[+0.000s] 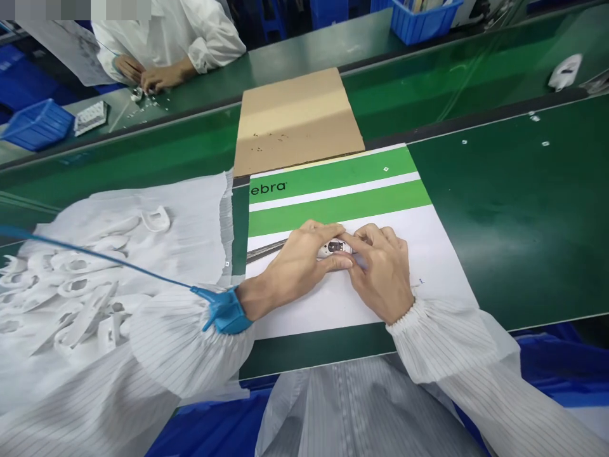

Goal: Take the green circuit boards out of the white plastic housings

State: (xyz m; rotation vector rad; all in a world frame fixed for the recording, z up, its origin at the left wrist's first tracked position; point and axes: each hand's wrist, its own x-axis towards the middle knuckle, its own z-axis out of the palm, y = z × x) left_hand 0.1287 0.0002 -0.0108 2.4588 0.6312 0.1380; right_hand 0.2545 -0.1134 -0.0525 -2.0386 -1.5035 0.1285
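Observation:
A small white plastic part (335,247) with a dark inset sits between my two hands, above a white and green sheet (333,304). My left hand (304,257) wraps its thumb and fingers round the part's left side and lower edge. On the right, my right hand (380,263) pinches the part's other end with curled fingers. A blue wrist strap (228,310) with a cord circles my left wrist. Beside my left hand, a dark tweezer-like tool (265,250) lies on the sheet, its far end hidden by the hand.
White plastic parts (76,285) are heaped on white cloth at the left. A brown board (297,120) lies beyond the sheet. Across the belt, a person's hands (159,75) work near a blue bin (39,124). Another white part (565,72) is at the far right.

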